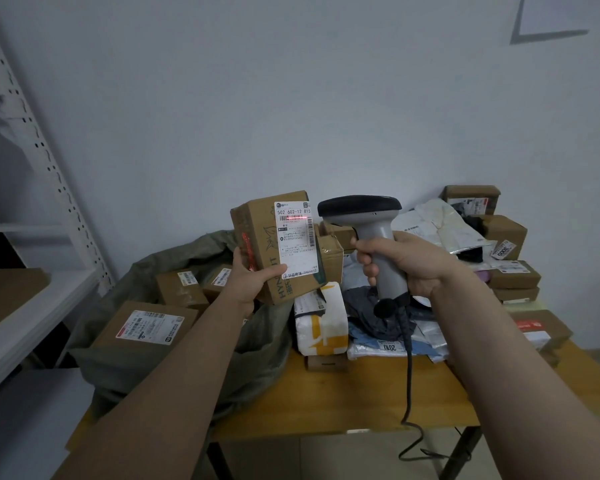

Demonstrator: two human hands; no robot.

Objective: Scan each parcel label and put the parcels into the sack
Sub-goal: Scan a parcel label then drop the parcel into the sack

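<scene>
My left hand (253,275) grips a small cardboard parcel (257,230) from below and holds it upright above the sack. Its white label (296,237) faces me, and a red scan line crosses the barcode near the label's top. My right hand (406,263) is wrapped round the handle of a grey barcode scanner (364,216), whose dark head points at the label. The grey-green sack (174,362) lies open at the left end of the table and holds several labelled boxes (146,329).
A wooden table (343,393) carries a heap of parcels: a white and yellow bag (321,323), grey and blue mailers (381,320), brown boxes (506,233) at the right. The scanner cable (409,375) hangs over the table's front edge. White metal shelving (25,299) stands at left.
</scene>
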